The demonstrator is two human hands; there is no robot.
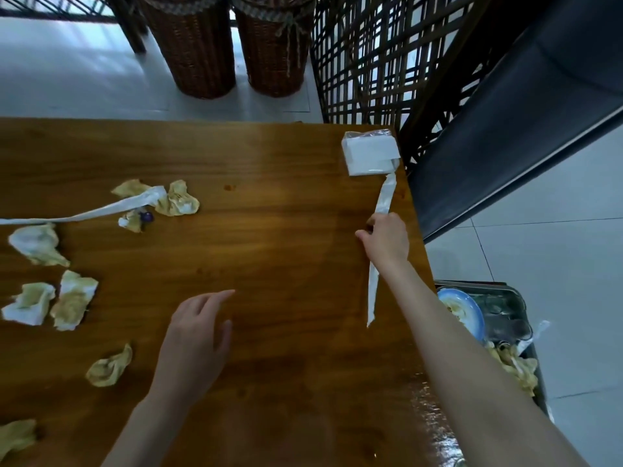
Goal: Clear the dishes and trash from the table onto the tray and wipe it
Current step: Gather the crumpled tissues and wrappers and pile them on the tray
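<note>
Gripping a long white paper strip (383, 200), the right hand (386, 239) curls; left hand (197, 338) hovers, fingers relaxed.

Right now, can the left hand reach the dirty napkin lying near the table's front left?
Probably yes: the left hand is open and holds nothing, and only bare table lies between it and that napkin.

Wooden table (269, 214) with stained crumpled napkins (72, 299), tissue pack (369, 153), paper strip (101, 210).

No readable text, labels, brands or numbers were visible on anything in the head view
</note>
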